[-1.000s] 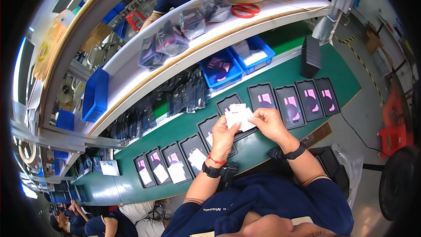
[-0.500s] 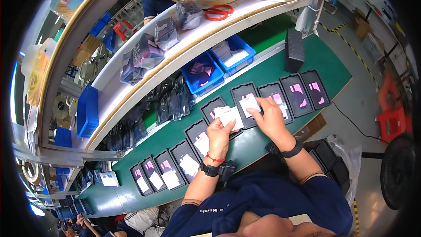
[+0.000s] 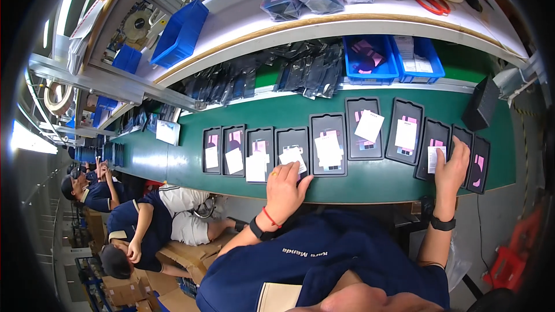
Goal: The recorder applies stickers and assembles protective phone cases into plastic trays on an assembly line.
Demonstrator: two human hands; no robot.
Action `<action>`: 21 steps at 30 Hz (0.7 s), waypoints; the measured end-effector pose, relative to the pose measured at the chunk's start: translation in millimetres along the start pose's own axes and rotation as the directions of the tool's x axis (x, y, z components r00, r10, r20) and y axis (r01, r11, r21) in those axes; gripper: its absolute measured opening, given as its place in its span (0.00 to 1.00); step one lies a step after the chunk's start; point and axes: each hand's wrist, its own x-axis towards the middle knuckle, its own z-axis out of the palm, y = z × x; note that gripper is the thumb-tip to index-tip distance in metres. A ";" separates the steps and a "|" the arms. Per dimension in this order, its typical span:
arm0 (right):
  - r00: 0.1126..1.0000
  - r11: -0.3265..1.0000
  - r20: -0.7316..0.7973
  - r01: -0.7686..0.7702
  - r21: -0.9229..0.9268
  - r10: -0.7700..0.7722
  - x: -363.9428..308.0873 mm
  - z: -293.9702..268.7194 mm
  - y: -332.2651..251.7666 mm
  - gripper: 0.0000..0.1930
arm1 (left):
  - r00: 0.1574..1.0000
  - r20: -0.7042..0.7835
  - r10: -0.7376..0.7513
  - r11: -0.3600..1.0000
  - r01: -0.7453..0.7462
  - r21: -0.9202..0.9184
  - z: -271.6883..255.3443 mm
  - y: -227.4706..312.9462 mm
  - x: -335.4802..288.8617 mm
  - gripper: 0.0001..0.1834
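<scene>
A row of black trays [image 3: 391, 153] spans the bench, holding pink and dark pieces and, in most, white cards. My left hand [image 3: 284, 192] rests at the near edge of a middle tray [image 3: 281, 137]; its fingers are stretched out against a white card [image 3: 293, 156] lying there. No card shows gripped in that hand. Over the right-hand trays is my right hand [image 3: 454, 167], thumb and fingers apart, with nothing visible between them. Its thumb is beside a white card [image 3: 435, 158]; its fingers cover part of a neighbouring tray [image 3: 461, 133].
Blue bins [image 3: 370, 78] holding pink pieces and paper stand behind the trays, beside dark plastic packets [image 3: 312, 69]. Above runs a white shelf [image 3: 243, 26] with bagged items and red scissors [image 3: 431, 2]. A black box [image 3: 481, 103] stands far right. Co-workers [image 3: 139, 225] sit at left.
My view has swung left. The white cards have left my left hand, which now reaches a tray further left. My right hand has moved to the right-hand trays.
</scene>
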 end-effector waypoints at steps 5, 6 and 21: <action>0.942 0.958 0.207 0.231 0.171 -0.264 54.3 12.9 -53.8 0.10 | 0.996 0.092 0.009 0.996 -0.017 0.092 10.3 -28.3 -26.0 0.19; 0.936 0.962 0.240 0.223 0.157 -0.257 74.1 20.0 -64.8 0.09 | 0.998 0.056 0.015 0.998 -0.019 0.059 10.0 -32.0 -29.8 0.17; 0.575 0.857 0.813 0.372 -0.356 0.087 232.3 131.7 -67.7 0.25 | 0.993 -0.053 -0.109 0.981 0.099 -0.167 -16.2 -51.9 -12.9 0.09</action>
